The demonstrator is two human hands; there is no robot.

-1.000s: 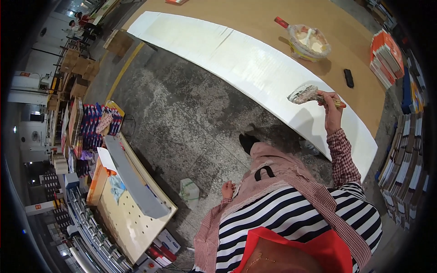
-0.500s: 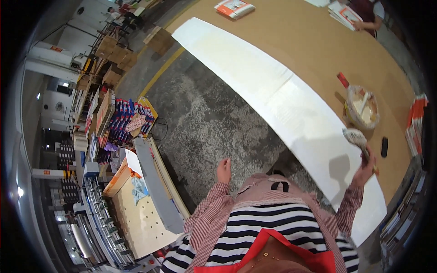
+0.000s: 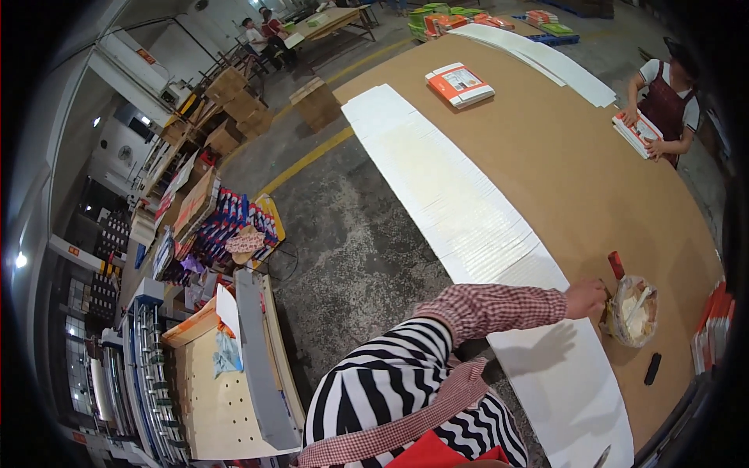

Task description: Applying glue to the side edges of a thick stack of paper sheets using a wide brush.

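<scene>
Concrete floor runs between shelving on the left and a long brown worktable on the right, and we record the scene from left to right. At far left stand racks of stacked cartons, a cart of coloured packets and a perforated board.

Compared with half a second earlier, our view has swung further along the table. The sleeved arm that was raised with the brush over the white sheets now lies low across them, and one hand has come to the rim of the plastic-lined glue bowl. We judge that the brush is being reloaded or set down, not spread on the sheets.

That hand appears closed around something thin at the bowl's edge. A red handle stands just above it, but we cannot tell whether the fingers grip it.

Hidden or unclear: the other hand is not visible anywhere. Which arm the checked sleeve belongs to is uncertain, since the striped torso masks the shoulder. The bowl's contents are blurred. A small dark object lies beside the bowl, unidentified. A seated co-worker at the far right handles a flat stack.
</scene>
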